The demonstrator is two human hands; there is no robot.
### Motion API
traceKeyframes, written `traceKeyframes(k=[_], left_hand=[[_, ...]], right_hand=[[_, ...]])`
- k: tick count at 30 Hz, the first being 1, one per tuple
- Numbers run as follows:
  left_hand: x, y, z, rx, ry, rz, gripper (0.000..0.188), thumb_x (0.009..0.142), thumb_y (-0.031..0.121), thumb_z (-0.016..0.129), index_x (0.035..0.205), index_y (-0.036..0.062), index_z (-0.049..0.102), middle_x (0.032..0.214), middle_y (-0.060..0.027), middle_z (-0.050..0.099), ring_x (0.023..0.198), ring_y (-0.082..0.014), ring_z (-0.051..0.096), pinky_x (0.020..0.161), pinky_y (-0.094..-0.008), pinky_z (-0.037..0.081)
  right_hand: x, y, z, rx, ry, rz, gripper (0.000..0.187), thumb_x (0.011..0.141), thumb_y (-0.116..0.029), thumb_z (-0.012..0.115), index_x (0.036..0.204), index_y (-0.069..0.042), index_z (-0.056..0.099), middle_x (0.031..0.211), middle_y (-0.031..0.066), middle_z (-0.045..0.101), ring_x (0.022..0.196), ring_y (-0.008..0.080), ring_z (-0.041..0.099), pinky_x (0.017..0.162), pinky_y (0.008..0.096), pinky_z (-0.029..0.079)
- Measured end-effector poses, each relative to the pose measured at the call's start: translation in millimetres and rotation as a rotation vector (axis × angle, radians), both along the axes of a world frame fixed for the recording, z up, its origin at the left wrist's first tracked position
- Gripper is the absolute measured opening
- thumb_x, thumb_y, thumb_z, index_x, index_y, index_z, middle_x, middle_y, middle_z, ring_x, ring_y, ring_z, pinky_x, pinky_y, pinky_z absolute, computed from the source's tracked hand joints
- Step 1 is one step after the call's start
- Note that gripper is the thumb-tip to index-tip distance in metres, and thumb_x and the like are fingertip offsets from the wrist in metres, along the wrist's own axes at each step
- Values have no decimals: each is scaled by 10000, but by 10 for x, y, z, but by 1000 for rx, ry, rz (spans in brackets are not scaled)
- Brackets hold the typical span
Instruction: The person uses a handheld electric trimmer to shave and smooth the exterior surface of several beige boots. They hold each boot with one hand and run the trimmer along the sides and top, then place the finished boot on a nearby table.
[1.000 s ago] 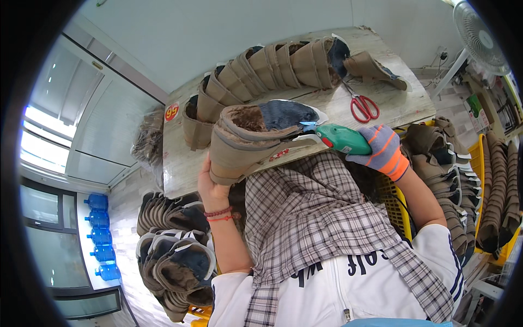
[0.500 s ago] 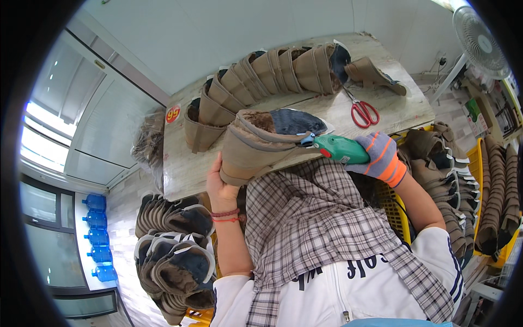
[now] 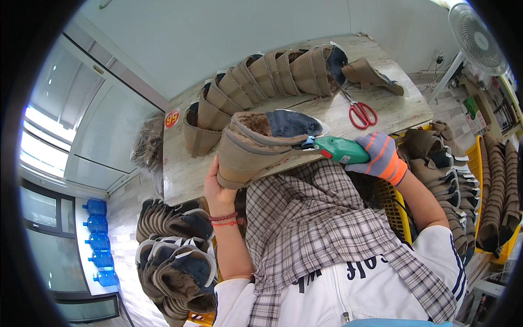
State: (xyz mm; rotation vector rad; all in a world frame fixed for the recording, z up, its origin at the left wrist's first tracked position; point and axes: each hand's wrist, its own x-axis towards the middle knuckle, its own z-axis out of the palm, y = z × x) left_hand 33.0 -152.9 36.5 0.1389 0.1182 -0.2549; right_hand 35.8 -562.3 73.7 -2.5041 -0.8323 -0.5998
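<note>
Checked cloth (image 3: 321,229) hangs down the person's front, closest in, over a white top (image 3: 348,294); left hand (image 3: 218,188), bare with red cords at the wrist, comes up under the boot (image 3: 261,144) and cups its lower end, fingers wrapped round the far side so you only see the palm and thumb pressed tight on it; boot's tan with fuzzy brown lining and a dark blue insole showing at the open top, held tipped on its side over the near edge of the table (image 3: 305,111); right hand (image 3: 378,158) has a striped grey and orange glove on, fingers closed hard round a green tool (image 3: 338,149), and the tool's tip sits right at the boot's opening, touching the rim as far as I can tell; yellow crate (image 3: 400,218) just beside the right arm, and more boots stacked off to that side (image 3: 441,163); another heap (image 3: 174,256) piled low on the left; on the table behind the held boot there's a curved row of the same tan boots (image 3: 256,82) leaning on each other, plus red scissors (image 3: 360,111) lying flat near the row's right end; fan (image 3: 474,38) further back right; blue water bottles (image 3: 98,240) way off left by the window.
</note>
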Motion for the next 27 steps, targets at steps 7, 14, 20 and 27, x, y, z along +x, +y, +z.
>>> traceKeyframes(k=[7,14,20,27], left_hand=[[21,-85,33,20,21,30,353,977,190,385,1250,-20,462,1308,-187,489,1208,-333,469,1027,-499,370],[-28,-257,107,41,-26,65,385,977,209,401,1288,-15,432,1342,-179,456,1237,-329,435,1056,-502,326],[-120,-487,189,97,-119,123,400,974,215,423,1311,-1,419,1359,-149,448,1252,-316,419,1068,-502,303],[-202,-676,256,187,-224,198,413,965,207,456,1342,45,409,1400,-116,408,1295,-281,373,1095,-492,261]], right_hand=[[35,22,5,56,38,34,545,526,-451,833,876,-76,648,722,97,625,652,299,593,596,365,479],[78,94,5,113,31,63,539,530,-451,832,867,-72,651,703,103,621,652,302,594,599,365,478],[70,154,-7,143,71,56,514,542,-444,829,852,-73,656,689,109,618,643,303,592,590,367,473],[26,283,102,265,55,76,512,567,-436,826,868,-56,663,680,123,622,617,307,597,570,358,479]])
